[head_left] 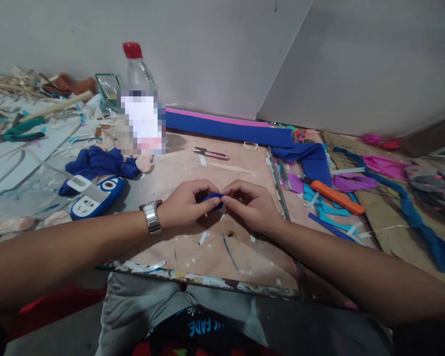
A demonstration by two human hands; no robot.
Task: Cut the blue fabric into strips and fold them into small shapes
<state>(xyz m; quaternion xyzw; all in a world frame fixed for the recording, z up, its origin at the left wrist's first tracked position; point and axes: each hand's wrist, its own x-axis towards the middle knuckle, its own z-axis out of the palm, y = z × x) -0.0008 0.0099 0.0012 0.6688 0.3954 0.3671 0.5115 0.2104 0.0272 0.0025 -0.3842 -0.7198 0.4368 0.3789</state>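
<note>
Both hands are closed in fingertip pinches on one small blue piece (209,196): the left hand (187,202) grips its left side between thumb and fingers, and the right hand (254,207) pinches its right end, the fingertips nearly meeting. The piece is low over the bench (252,267), between the hands; the fingers partly hide its shape. It looks like close shaping or folding work, which calls for a light, steady pinch from both sides. Beyond the hands and to the left, a clear bottle (139,74) with a red cap stands upright; its lower part is blurred, so its contents cannot be told. Behind it is a green-rimmed clear container (108,75), its contents also unclear. Thread snips (217,155) lie just beyond the hands, and an orange cutter (332,194) to their right.
</note>
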